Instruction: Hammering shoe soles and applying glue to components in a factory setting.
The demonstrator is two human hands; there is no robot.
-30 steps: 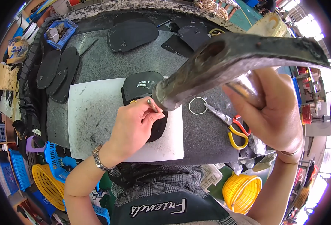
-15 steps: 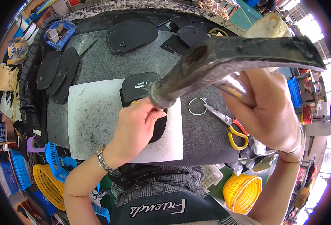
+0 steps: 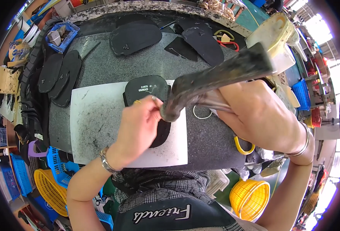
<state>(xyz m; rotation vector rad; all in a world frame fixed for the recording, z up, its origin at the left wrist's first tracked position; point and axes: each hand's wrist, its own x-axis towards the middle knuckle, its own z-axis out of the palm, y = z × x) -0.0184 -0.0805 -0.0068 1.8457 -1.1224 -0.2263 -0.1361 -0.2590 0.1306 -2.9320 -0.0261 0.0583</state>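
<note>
My right hand [image 3: 258,111] grips a hammer [image 3: 220,73] by its metal shaft. The dark head hangs over the work, its round face close beside my left fingertips; whether they touch cannot be told. My left hand [image 3: 137,129] is closed in a pinch above a black, sole-shaped piece [image 3: 164,138], and something small and pale shows at the fingertips. White printed marks lie on the piece's far end. Under it is a white board [image 3: 97,127], smudged with black. A thin white ring [image 3: 202,116] and scissors with a yellow handle loop [image 3: 244,148] lie partly hidden by my right hand.
Several flat black pieces [image 3: 137,36] lie at the back and left of the grey table top [image 3: 212,142]. A blue crate [image 3: 73,34] stands back left, a pale tub [image 3: 272,32] back right. Yellow baskets [image 3: 251,196] sit below the front edge. Red-and-yellow handles [image 3: 231,45] lie at the back.
The hammer has come down and its outer end has swung left. My right hand has moved left, covering much of the scissors. My left hand stays pinched over the black piece, shifted slightly.
</note>
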